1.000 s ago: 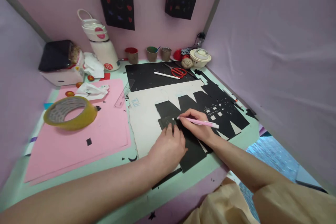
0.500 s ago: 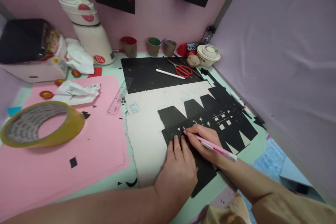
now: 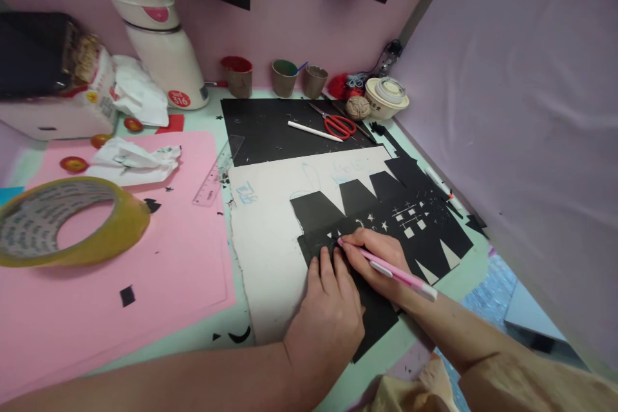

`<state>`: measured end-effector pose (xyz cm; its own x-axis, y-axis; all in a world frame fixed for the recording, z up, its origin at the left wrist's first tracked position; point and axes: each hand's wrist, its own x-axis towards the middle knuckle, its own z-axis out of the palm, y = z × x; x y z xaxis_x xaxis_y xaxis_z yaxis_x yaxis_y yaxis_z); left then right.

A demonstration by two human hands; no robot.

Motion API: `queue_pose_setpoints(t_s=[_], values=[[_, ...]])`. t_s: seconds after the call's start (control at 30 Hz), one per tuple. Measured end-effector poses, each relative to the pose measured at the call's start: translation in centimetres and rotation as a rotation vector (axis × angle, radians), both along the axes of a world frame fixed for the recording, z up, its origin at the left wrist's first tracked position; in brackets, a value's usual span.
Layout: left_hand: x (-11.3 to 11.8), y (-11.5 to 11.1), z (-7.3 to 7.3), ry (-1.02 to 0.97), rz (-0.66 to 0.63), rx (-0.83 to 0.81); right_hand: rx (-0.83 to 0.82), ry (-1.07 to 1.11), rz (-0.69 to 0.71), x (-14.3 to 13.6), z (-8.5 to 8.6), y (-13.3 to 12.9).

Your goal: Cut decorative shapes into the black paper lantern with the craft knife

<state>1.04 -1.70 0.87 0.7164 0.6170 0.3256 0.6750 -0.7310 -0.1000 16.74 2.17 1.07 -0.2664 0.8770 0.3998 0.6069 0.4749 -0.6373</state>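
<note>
A pink and white pen-like tool [image 3: 398, 273] is gripped in my right hand [image 3: 376, 257], its tip on the black cut paper [image 3: 376, 325]. My left hand [image 3: 328, 309] lies on the same paper with its fingers spread, just left of the tip. Small stars, squares and a moon are cut through the paper, and its far edge has wedge-shaped gaps between tabs. Beneath it is a white board [image 3: 265, 251] with blue marks and a rough left edge.
Red scissors [image 3: 340, 127] and a white stick [image 3: 315, 131] lie on a black sheet [image 3: 263, 132]. A tape roll [image 3: 128, 225] rests on pink paper [image 3: 183, 283] at left. Cups, yarn, a ruler [image 3: 212, 180] and a white bottle [image 3: 167, 64] stand or lie around.
The view has shifted slightly, so the tape roll and bottle sit further left and higher. Both hands and the tool stay nearly where they were on the black paper.
</note>
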Motion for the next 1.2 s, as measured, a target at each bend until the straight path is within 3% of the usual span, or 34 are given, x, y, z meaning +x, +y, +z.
queue_pose_setpoints(t_s=[0.27,0.57,1.03,1.2], values=[[0.0,-0.1,0.3,-0.027,0.014,-0.021,0.063,0.004,0.050,0.3,-0.3,0.1],[0.0,-0.1,0.3,-0.042,0.003,-0.016,0.029,-0.004,-0.025,-0.2,0.4,-0.1],[0.0,0.0,0.3,-0.030,0.009,-0.013,0.091,-0.066,0.077,0.4,-0.7,0.1],[-0.1,0.0,0.5,-0.041,0.000,-0.014,0.204,-0.142,0.119,0.3,-0.5,0.4]])
